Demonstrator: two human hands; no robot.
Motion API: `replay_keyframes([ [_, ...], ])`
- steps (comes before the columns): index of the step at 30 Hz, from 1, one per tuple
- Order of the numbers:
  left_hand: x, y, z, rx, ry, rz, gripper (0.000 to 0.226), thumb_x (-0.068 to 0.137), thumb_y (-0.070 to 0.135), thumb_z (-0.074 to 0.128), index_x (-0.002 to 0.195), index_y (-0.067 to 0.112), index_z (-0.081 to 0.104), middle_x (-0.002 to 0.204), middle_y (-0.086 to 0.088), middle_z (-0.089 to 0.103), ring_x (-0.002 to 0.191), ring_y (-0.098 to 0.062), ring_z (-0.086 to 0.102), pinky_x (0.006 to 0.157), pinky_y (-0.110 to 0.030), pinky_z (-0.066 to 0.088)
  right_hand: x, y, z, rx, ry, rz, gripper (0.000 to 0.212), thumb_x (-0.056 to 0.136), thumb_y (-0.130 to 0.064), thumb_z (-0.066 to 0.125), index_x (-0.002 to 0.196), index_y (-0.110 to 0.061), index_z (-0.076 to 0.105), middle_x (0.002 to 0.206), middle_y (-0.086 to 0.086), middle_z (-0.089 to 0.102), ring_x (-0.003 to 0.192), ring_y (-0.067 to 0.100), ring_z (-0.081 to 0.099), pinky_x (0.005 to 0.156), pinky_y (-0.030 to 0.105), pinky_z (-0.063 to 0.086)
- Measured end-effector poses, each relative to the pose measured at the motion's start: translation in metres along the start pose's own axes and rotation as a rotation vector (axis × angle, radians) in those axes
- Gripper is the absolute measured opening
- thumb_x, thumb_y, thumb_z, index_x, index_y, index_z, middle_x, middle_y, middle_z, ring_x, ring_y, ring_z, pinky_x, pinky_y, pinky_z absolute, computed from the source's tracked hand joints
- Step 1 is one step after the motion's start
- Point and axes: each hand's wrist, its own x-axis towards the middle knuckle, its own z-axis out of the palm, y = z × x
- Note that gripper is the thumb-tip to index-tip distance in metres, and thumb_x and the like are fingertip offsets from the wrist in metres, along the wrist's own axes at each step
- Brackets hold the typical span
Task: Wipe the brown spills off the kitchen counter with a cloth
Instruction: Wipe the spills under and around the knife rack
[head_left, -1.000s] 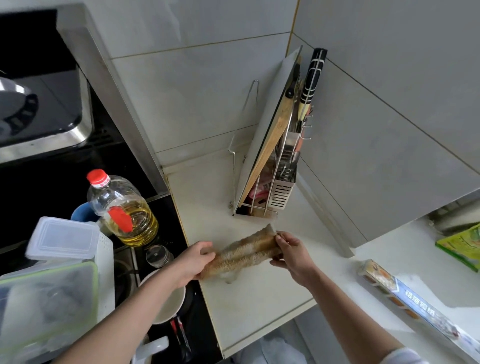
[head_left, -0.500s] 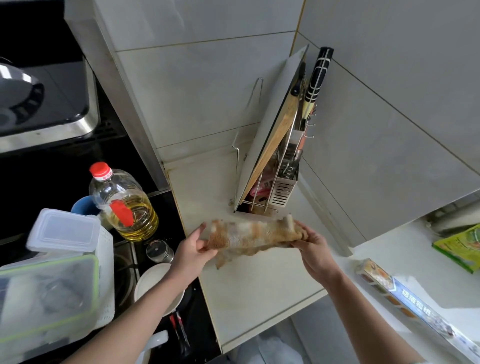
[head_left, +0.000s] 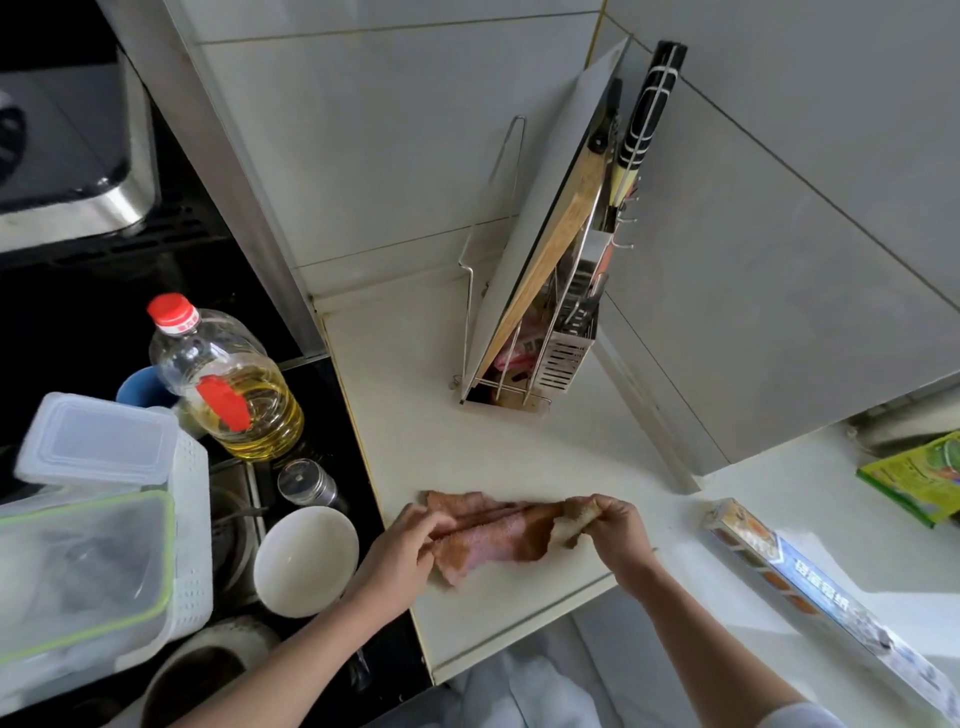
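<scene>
Between our hands stretches the stained cloth (head_left: 493, 535) above the counter (head_left: 519, 457). Our left hand (head_left: 402, 553) pinches one end, our right hand (head_left: 615, 530) the other

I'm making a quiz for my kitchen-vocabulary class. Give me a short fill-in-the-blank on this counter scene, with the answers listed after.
1. Both hands, the left hand and the right hand, hold a brown-stained ____ stretched between them.
2. The oil bottle has a ____ cap.
3. The white bowl sits to the ____ of the left hand.
4. The cutting boards stand leaning in a metal ____ on the counter.

Missing words: cloth; red; left; rack
</scene>
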Motion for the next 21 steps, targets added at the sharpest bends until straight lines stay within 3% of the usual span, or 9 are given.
replay_keyframes([
  [2, 0.002, 0.001, -0.002, -0.008, -0.024, 0.039, 0.055, 0.081, -0.005, 0.057, 0.116, 0.035, 0.066, 0.112, 0.029, 0.054, 0.095, 0.011, 0.055, 0.086, -0.009, 0.043, 0.0, -0.006, 0.001, 0.046, 0.011, 0.045, 0.023, 0.083, 0.023, 0.055, 0.081, 0.007, 0.072, 0.075, 0.008, 0.074, 0.058, 0.024, 0.063, 0.053, 0.031, 0.054],
  [4, 0.003, 0.001, -0.005, 0.023, -0.09, 0.105, 0.045, 0.083, -0.004, 0.059, 0.108, 0.031, 0.074, 0.104, 0.027, 0.06, 0.098, 0.007, 0.055, 0.088, -0.013, 0.044, 0.0, -0.014, 0.002, 0.049, -0.048, 0.063, 0.016, 0.083, 0.021, 0.057, 0.085, 0.013, 0.071, 0.088, 0.004, 0.077, 0.064, 0.021, 0.064, 0.054, 0.029, 0.053],
  [6, 0.001, 0.0, -0.007, 0.043, -0.128, 0.119, 0.033, 0.084, -0.001, 0.063, 0.096, 0.027, 0.076, 0.096, 0.025, 0.062, 0.095, 0.004, 0.056, 0.088, -0.02, 0.046, 0.002, -0.02, 0.002, -0.011, -0.128, 0.083, 0.02, 0.079, 0.027, 0.053, 0.086, 0.017, 0.069, 0.086, 0.005, 0.077, 0.064, 0.022, 0.062, 0.052, 0.03, 0.048],
  [10, 0.003, 0.001, -0.009, -0.026, -0.08, -0.046, 0.028, 0.091, 0.006, 0.055, 0.096, 0.034, 0.054, 0.084, 0.012, 0.065, 0.076, -0.002, 0.061, 0.071, -0.027, 0.049, 0.006, -0.024, -0.001, -0.078, -0.171, 0.102, 0.03, 0.077, 0.032, 0.041, 0.084, 0.018, 0.067, 0.079, -0.001, 0.076, 0.063, 0.018, 0.062, 0.054, 0.029, 0.049],
  [12, 0.01, 0.008, -0.013, -0.072, -0.017, -0.124, 0.026, 0.095, 0.007, 0.049, 0.097, 0.033, 0.047, 0.075, 0.008, 0.063, 0.066, -0.01, 0.06, 0.064, -0.031, 0.047, 0.005, -0.027, -0.006, -0.027, -0.181, 0.071, 0.03, 0.08, 0.031, 0.038, 0.074, 0.015, 0.063, 0.072, 0.008, 0.072, 0.059, 0.025, 0.058, 0.058, 0.034, 0.047],
  [15, 0.026, 0.029, -0.027, -0.231, 0.017, -0.164, 0.027, 0.096, -0.001, 0.044, 0.088, 0.025, 0.051, 0.071, 0.01, 0.061, 0.065, -0.004, 0.055, 0.066, -0.025, 0.043, 0.004, -0.035, -0.016, 0.086, -0.239, 0.048, 0.035, 0.084, 0.027, 0.035, 0.066, 0.005, 0.055, 0.067, 0.026, 0.062, 0.061, 0.033, 0.055, 0.065, 0.043, 0.047],
  [18, 0.039, 0.049, -0.052, -0.598, 0.0, -0.191, 0.017, 0.09, 0.0, 0.044, 0.085, 0.009, 0.057, 0.073, 0.008, 0.061, 0.074, -0.007, 0.055, 0.075, -0.022, 0.043, 0.001, -0.054, -0.025, 0.164, -0.374, 0.029, 0.012, 0.086, 0.013, 0.043, 0.077, 0.014, 0.051, 0.079, 0.041, 0.06, 0.072, 0.047, 0.059, 0.08, 0.054, 0.046],
  [21, 0.047, 0.058, -0.069, -0.967, 0.027, -0.272, 0.017, 0.076, 0.01, 0.043, 0.082, 0.005, 0.058, 0.078, -0.006, 0.061, 0.077, -0.02, 0.059, 0.073, -0.029, 0.049, 0.0, -0.074, -0.034, 0.229, -0.58, 0.01, 0.03, 0.08, 0.0, 0.043, 0.098, 0.022, 0.055, 0.095, 0.051, 0.053, 0.09, 0.056, 0.055, 0.1, 0.059, 0.038],
])
